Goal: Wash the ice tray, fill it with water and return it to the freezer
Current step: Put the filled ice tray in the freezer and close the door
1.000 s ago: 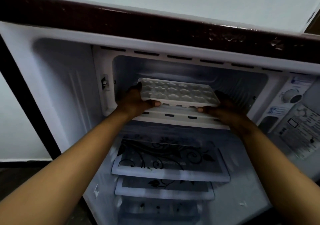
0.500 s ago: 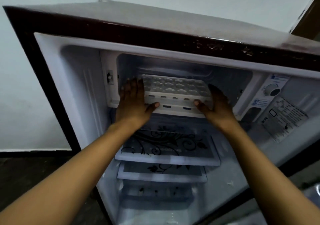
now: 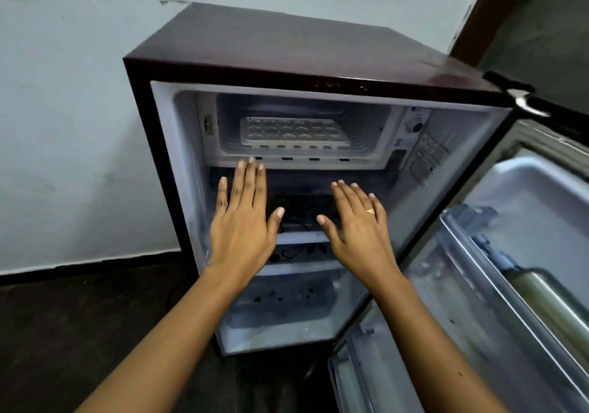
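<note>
Both grips have let go and pulled back: our left hand (image 3: 240,221) and right hand (image 3: 358,224) hover flat, fingers spread, holding nothing. Ice tray (image 3: 293,132) sits inside the freezer compartment (image 3: 366,122). Only the door (image 3: 510,285) remains, we reckon.

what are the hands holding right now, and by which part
Nothing is held. The left hand and right hand are both open with straight fingers, apart from the ice tray, which lies in the freezer compartment.
</note>
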`<state>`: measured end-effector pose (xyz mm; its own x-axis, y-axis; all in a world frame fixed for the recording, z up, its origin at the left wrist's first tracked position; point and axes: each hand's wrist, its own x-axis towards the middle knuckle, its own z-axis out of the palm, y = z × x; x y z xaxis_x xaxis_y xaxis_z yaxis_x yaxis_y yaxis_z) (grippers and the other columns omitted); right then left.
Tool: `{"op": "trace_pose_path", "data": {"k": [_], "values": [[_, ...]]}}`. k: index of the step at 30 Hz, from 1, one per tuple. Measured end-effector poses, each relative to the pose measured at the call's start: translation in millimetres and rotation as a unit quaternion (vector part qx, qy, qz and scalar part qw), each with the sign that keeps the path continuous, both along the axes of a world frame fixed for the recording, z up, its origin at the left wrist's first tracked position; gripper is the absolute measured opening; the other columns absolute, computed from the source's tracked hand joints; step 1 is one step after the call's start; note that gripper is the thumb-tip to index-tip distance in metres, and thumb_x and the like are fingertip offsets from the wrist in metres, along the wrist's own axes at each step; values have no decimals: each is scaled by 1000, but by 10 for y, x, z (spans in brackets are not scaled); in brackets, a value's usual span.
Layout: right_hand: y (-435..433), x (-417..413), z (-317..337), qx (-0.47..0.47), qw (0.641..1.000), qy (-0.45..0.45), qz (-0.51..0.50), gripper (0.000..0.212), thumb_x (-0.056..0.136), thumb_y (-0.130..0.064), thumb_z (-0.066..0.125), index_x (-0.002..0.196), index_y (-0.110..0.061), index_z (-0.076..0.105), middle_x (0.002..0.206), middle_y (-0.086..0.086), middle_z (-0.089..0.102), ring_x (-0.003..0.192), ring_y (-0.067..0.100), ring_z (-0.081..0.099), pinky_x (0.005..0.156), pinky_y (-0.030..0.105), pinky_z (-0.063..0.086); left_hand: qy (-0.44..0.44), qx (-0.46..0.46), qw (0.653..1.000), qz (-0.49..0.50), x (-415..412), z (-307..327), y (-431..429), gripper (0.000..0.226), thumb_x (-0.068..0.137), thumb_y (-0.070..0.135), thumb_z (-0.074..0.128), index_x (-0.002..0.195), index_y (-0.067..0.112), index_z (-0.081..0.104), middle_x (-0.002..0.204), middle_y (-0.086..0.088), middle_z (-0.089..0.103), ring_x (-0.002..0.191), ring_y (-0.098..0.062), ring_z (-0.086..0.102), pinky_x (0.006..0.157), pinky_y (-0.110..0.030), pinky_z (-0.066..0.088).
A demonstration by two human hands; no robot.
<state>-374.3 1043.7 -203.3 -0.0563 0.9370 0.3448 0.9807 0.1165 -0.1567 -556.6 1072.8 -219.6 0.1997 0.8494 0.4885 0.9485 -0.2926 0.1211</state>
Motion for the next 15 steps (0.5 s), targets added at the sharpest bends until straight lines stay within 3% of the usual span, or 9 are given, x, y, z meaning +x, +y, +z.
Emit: {"op": "trace_pose_path", "data": {"k": [6, 11, 15], "values": [[-751, -41, 79, -3, 999, 1, -39, 70, 89, -54, 15, 146, -15, 27, 153, 2, 29, 144, 19, 20, 112, 28, -6, -15, 0, 999, -36, -3, 3, -640, 68, 94, 44, 26, 147, 3, 14, 156, -13, 12, 144, -21, 3, 115, -32, -12], [-1400, -47, 69, 2, 997, 2, -80, 67, 90, -52, 19, 143, -13, 36, 148, 4, 38, 140, 21, 29, 110, 28, 0, -33, -3, 997, -64, 99, -22, -1188, 68, 93, 44, 28, 146, 2, 21, 154, -13, 20, 143, -23, 12, 115, -35, -4], [-1898, -33, 73, 15, 993, -8, -118, 66, 89, -52, 21, 142, -16, 39, 148, 3, 40, 139, 21, 32, 106, 29, 7, -43, -1, 995, -89, 195, -60, -1608, 66, 93, 44, 29, 146, 5, 20, 154, -13, 21, 143, -24, 13, 114, -35, -7]]}}
